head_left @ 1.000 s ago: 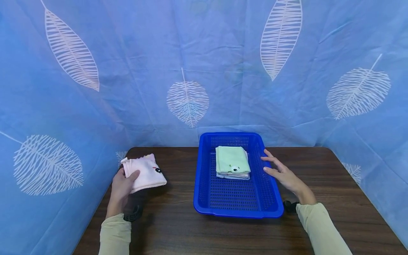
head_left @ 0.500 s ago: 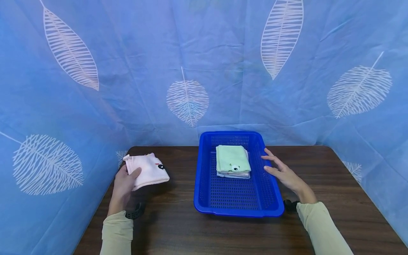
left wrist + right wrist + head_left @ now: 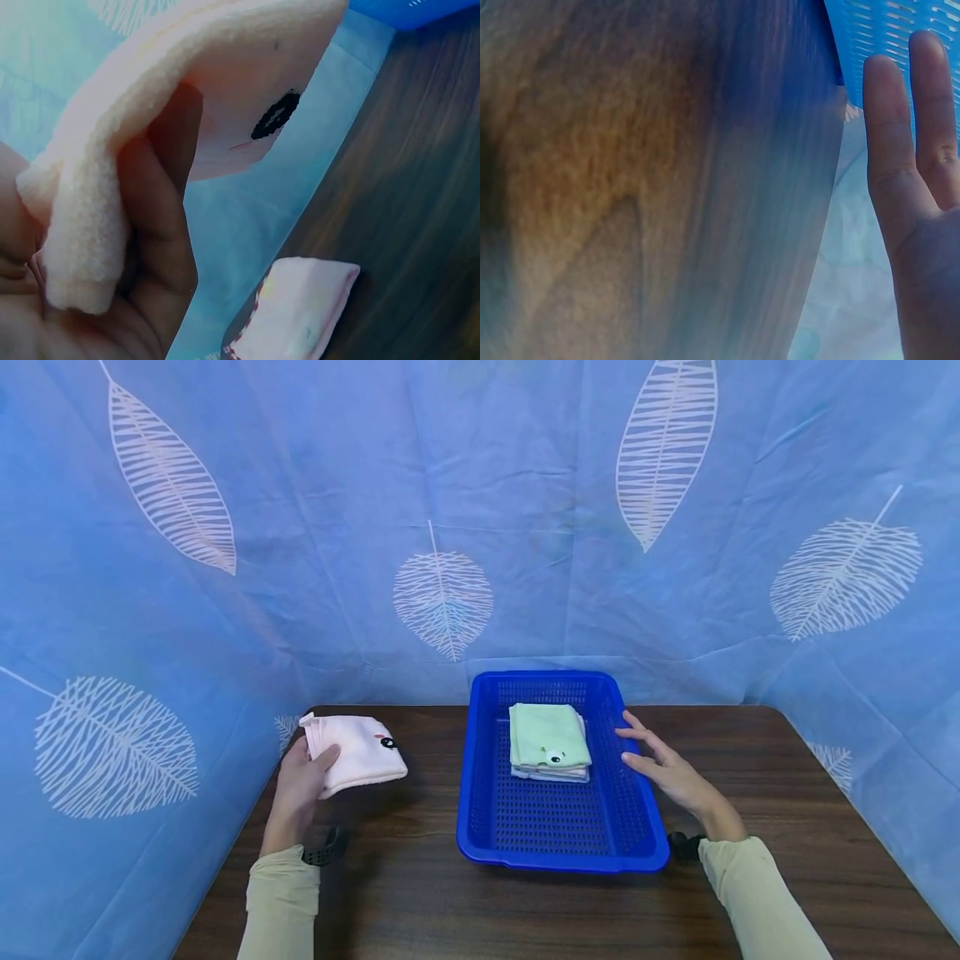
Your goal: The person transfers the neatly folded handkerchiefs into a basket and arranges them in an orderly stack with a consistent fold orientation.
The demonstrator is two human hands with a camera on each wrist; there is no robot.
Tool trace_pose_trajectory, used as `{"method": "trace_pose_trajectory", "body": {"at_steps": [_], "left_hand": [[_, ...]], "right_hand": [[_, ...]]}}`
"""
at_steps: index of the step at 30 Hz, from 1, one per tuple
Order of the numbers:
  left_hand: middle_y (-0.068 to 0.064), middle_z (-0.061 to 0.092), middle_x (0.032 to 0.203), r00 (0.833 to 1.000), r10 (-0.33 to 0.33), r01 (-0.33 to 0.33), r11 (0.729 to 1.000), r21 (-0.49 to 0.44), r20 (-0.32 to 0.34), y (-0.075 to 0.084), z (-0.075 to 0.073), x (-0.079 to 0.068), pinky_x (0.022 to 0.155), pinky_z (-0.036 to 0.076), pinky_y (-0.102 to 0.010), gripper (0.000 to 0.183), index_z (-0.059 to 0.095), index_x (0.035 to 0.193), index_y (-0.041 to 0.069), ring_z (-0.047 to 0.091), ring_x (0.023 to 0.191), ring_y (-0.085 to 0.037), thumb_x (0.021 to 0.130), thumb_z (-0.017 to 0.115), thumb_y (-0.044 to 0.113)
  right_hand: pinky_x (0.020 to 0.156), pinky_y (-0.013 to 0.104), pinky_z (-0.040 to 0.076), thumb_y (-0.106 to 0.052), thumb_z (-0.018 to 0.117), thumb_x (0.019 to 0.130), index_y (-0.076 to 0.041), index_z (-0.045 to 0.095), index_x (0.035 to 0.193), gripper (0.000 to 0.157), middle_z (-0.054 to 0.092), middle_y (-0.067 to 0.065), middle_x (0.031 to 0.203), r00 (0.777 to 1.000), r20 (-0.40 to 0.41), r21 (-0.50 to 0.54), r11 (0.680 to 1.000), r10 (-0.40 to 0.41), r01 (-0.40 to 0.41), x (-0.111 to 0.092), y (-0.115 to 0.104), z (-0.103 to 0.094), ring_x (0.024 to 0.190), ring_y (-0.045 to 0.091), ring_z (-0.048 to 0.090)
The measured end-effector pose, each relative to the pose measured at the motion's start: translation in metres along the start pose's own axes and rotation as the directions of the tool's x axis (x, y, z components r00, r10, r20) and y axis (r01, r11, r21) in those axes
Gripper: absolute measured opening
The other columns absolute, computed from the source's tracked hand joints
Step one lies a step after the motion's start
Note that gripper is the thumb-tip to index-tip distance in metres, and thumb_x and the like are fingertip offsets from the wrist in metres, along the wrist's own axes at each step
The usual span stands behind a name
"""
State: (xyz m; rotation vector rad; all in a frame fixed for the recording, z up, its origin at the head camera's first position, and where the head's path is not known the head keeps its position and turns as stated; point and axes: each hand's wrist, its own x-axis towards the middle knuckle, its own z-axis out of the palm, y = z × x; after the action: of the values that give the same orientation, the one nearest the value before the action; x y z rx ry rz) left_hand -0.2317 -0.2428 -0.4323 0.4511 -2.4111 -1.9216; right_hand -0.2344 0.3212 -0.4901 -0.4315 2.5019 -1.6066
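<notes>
My left hand (image 3: 297, 789) grips a folded pale pink towel (image 3: 360, 756) by its left edge, thumb on top. The towel carries an embroidered black eye and a small red mark. In the left wrist view, the held towel (image 3: 225, 90) is raised above the table, and a second folded pink towel (image 3: 296, 307) lies on the wood below it. The held towel hides that one in the head view. My right hand (image 3: 678, 781) has its fingers spread at the right rim of the blue plastic basket (image 3: 468, 793).
Inside the basket, toward the back, sits a stack of folded towels with a pale green towel (image 3: 547, 735) on top. The brown wooden table (image 3: 405, 893) ends at a blue leaf-patterned cloth (image 3: 337, 568) behind and at the sides.
My left hand has lifted the pink towel and carried it slightly right and away from me, now covering the second towel in the head view. My right hand has stayed at the basket rim.
</notes>
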Motion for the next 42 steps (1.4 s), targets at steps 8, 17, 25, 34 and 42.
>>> {"method": "trace_pose_trajectory", "body": {"at_steps": [8,17,25,34,42], "left_hand": [[-0.004,0.064,0.113,1.0,0.012,-0.012,1.0,0.002,0.017,0.011,0.005,0.001,0.069,0.055,-0.019,0.052,0.034,0.152,-0.001,0.066,0.079,0.002,0.107,0.05,0.018],[0.008,0.066,0.094,0.997,0.039,-0.035,0.997,-0.063,0.067,0.021,0.015,0.003,0.063,0.056,-0.021,0.052,0.032,0.153,0.001,0.069,0.073,-0.001,0.107,0.05,0.019],[0.008,0.066,0.091,0.994,0.071,-0.062,0.993,-0.101,0.084,0.031,0.029,0.006,0.064,0.057,-0.022,0.05,0.035,0.151,-0.001,0.069,0.071,-0.001,0.107,0.051,0.017],[0.008,0.066,0.088,0.99,0.088,-0.074,0.99,-0.12,0.113,0.033,0.04,0.007,0.058,0.055,-0.024,0.047,0.037,0.15,0.001,0.069,0.069,-0.004,0.108,0.049,0.017],[0.004,0.066,0.089,0.982,0.117,-0.095,0.984,-0.151,0.15,0.035,0.051,0.009,0.059,0.053,-0.023,0.044,0.037,0.15,0.002,0.069,0.07,-0.006,0.108,0.046,0.015]], "right_hand": [[0.108,0.086,0.011,-0.024,0.049,0.108,-0.008,0.035,0.155,0.052,-0.003,0.007,0.175,1.0,0.002,-0.007,1.0,-0.019,0.019,-0.001,-0.001,0.0,0.157,0.051,-0.007],[0.109,0.086,0.01,-0.025,0.049,0.108,-0.01,0.036,0.155,0.051,-0.003,0.005,0.175,1.0,0.001,-0.001,1.0,-0.013,0.013,-0.001,0.001,-0.001,0.157,0.049,-0.008],[0.109,0.085,0.012,-0.026,0.05,0.108,-0.011,0.036,0.155,0.051,-0.002,0.004,0.175,1.0,-0.003,-0.021,1.0,-0.012,0.012,0.001,0.003,-0.001,0.157,0.049,-0.006],[0.109,0.085,0.012,-0.025,0.049,0.108,-0.01,0.036,0.155,0.051,-0.002,0.004,0.175,1.0,-0.002,-0.015,1.0,-0.019,0.019,0.001,0.005,0.0,0.157,0.049,-0.005],[0.109,0.085,0.012,-0.024,0.048,0.109,-0.011,0.035,0.155,0.05,-0.002,0.003,0.175,1.0,0.007,0.006,1.0,-0.021,0.021,0.001,0.004,-0.001,0.157,0.048,-0.006]]}}
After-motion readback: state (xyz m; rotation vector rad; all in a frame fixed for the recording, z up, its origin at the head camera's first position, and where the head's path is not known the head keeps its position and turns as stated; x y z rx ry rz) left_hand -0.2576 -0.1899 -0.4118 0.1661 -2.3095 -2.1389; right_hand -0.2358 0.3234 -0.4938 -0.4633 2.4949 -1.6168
